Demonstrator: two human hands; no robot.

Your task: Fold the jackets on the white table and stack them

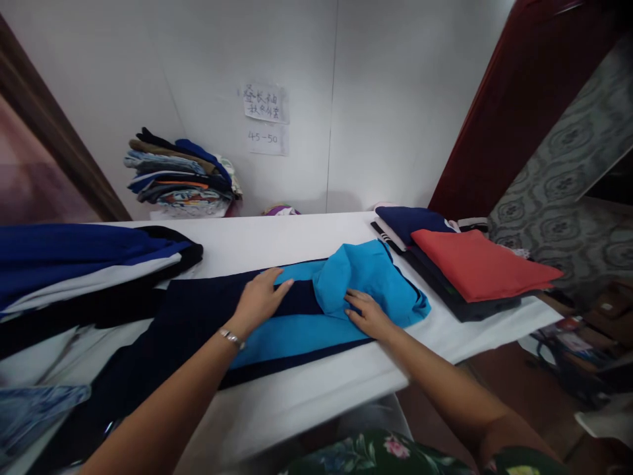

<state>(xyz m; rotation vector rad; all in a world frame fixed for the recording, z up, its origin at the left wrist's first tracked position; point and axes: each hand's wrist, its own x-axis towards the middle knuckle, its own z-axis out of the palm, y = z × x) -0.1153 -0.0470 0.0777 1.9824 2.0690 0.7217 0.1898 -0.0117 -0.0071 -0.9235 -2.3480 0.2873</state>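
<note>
A jacket in bright blue and navy (297, 336) lies lengthwise on the white table (277, 237), partly folded, its navy part stretching to the left. At its right end the bright blue cloth is bunched into a rounded, hood-like shape (361, 264). My left hand (260, 300) rests on the middle of the jacket, thumb and fingers apart, a bracelet on the wrist. On the front of the bunched blue cloth lies my right hand (366, 313), its fingers spread and slightly bent, with no cloth visibly gripped.
Folded clothes, a red one (484, 264) on top, are stacked at the table's right end. Blue, white and black garments (99, 264) lie on the left. A tall clothes pile (180, 175) stands behind, against the wall. Handwritten paper notes (267, 119) hang above.
</note>
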